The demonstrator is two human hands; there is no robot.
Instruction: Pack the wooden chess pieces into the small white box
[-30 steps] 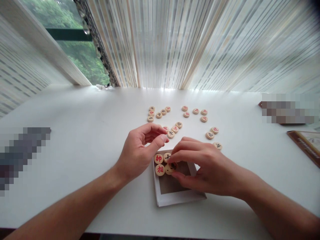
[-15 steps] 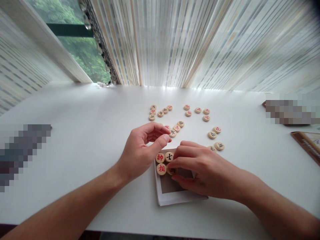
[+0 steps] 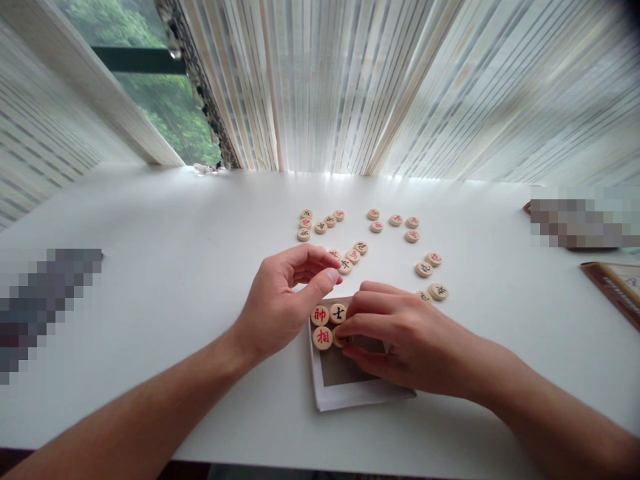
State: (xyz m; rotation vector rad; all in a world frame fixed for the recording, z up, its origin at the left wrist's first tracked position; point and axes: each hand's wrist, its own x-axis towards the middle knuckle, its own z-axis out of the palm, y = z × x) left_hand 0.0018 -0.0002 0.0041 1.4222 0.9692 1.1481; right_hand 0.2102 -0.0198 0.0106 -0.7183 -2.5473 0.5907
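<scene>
My right hand (image 3: pixel 395 327) pinches a round wooden Chinese chess piece (image 3: pixel 341 338) between thumb and fingers, low over a shallow white box with a brown inside (image 3: pixel 345 373). Most of that piece's face is covered by the fingers. Beside it in the box lie a piece with a red character (image 3: pixel 323 338), another red one (image 3: pixel 320 315) and a black one (image 3: pixel 339 313). My left hand (image 3: pixel 285 300) hovers at the box's upper left, half curled with thumb and fingers apart, holding nothing. Behind its fingertips is a black-marked piece (image 3: pixel 345 266).
Several more chess pieces lie scattered on the white table (image 3: pixel 150 280), such as a red one (image 3: pixel 373 214) at the back and a black one (image 3: pixel 439 291) at right. A brown-edged flat object (image 3: pixel 610 293) is at far right. Curtains (image 3: pixel 325 93) hang behind.
My right fingers have closed a little more over the chess piece, hiding more of its character. My left hand is practically still.
</scene>
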